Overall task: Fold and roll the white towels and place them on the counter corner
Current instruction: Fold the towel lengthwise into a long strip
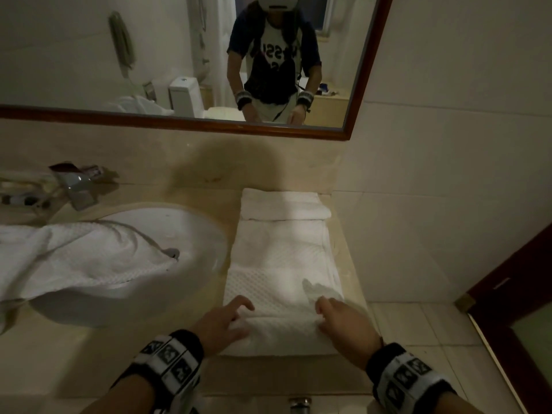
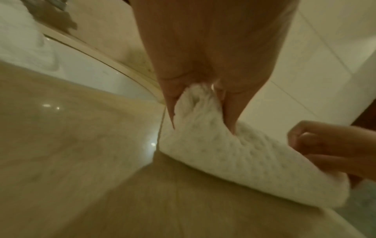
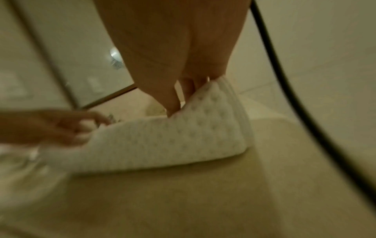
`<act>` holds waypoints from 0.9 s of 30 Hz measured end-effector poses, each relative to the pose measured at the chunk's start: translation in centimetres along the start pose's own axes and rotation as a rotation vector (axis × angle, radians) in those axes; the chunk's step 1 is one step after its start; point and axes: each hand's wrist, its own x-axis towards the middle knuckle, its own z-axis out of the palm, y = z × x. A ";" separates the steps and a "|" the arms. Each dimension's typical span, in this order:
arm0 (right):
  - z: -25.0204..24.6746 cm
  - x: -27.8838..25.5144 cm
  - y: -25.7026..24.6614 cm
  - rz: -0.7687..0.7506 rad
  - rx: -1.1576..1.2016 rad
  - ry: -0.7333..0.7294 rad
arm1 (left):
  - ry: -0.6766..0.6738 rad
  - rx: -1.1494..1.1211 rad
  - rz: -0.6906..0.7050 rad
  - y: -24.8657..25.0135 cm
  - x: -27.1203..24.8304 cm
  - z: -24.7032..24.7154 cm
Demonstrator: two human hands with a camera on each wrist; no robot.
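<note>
Both wrist views are blurred, and palms hide most fingertips. At the counter (image 1: 89, 348) front edge, the left hand (image 1: 222, 319) and right hand (image 1: 343, 324) each pinch an end of the rolled near part of a white waffle-weave towel (image 1: 280, 264), fingers curled into the soft roll between them. The towel's flat strip runs back toward the far right corner, where a finished rolled towel (image 1: 283, 204) lies. Another white towel (image 1: 74, 258) drapes into the round basin (image 1: 203, 234).
</note>
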 end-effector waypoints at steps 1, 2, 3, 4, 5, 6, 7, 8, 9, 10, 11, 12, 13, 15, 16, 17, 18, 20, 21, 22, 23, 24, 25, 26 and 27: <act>0.0 0.1 0.1 -0.050 -0.047 0.015 | 0.017 0.008 -0.015 -0.2 0.8 -0.1; 0.4 0.2 0.3 -0.133 -0.073 0.021 | 0.037 0.026 -0.022 -0.2 1.4 -0.4; 1.0 0.1 0.6 -0.191 -0.125 -0.012 | 0.064 0.039 -0.032 -0.4 2.0 -0.3; 1.8 0.0 0.9 -0.242 -0.174 -0.050 | 0.112 0.135 -0.010 -0.4 2.4 -0.2; 2.4 0.1 1.3 -0.273 -0.185 -0.064 | 0.194 0.270 0.086 -0.4 2.6 -0.2; 2.4 0.1 1.3 -0.278 -0.171 -0.066 | 0.197 0.335 0.136 -0.2 2.3 -0.1; 2.4 0.3 1.4 -0.251 -0.123 -0.074 | 0.195 0.432 0.188 -0.1 2.1 0.1; 2.5 0.8 1.4 -0.223 -0.078 -0.037 | 0.137 0.538 0.201 0.2 1.7 0.3; 2.4 1.3 1.2 -0.202 -0.050 -0.015 | 0.092 0.621 0.244 0.1 1.4 1.0; 2.2 2.0 1.1 -0.153 -0.048 0.023 | -0.016 0.654 0.195 -0.1 1.1 1.3; 1.7 2.7 1.0 -0.097 -0.045 -0.019 | -0.064 0.650 0.161 0.0 0.9 1.3; 0.9 3.4 0.8 -0.048 -0.001 -0.090 | -0.079 0.634 0.129 0.2 0.7 1.2; 0.3 4.0 0.8 0.010 0.089 -0.156 | -0.033 0.595 0.136 0.4 0.8 1.1; -0.2 4.6 1.3 0.048 0.221 -0.230 | -0.025 0.414 0.068 1.2 1.1 -0.3; -0.4 4.6 1.5 0.066 0.227 -0.240 | -0.090 0.346 0.053 1.3 1.4 -0.7; -0.5 4.4 1.6 0.065 0.193 -0.242 | -0.184 0.216 -0.004 1.5 1.6 -1.1; -0.7 3.8 1.3 0.041 0.130 -0.203 | -0.264 0.115 -0.069 1.7 1.7 -1.4; 0.0 2.3 1.1 -0.131 0.018 -0.147 | -0.312 -0.027 -0.179 1.7 2.1 -1.8; 0.5 1.4 1.0 -0.180 -0.034 -0.167 | -0.322 -0.058 -0.216 1.6 2.5 -1.9; 1.1 0.7 1.1 -0.209 -0.106 -0.154 | -0.325 -0.054 -0.208 1.3 2.8 -1.7; 1.5 0.2 1.0 -0.207 -0.122 -0.167 | -0.304 -0.018 -0.182 1.0 3.0 -1.3; 1.6 -0.1 0.8 -0.218 -0.133 -0.139 | -0.241 0.080 -0.134 1.2 2.9 -1.0; 1.4 -0.1 0.7 -0.211 -0.074 -0.110 | -0.167 0.210 -0.085 1.5 2.5 -0.9; 1.3 0.2 0.7 -0.167 0.004 -0.122 | -0.076 0.314 -0.011 1.8 1.9 -0.6; 0.6 1.0 0.5 -0.101 0.071 -0.152 | -0.028 0.393 0.068 1.9 1.3 -0.2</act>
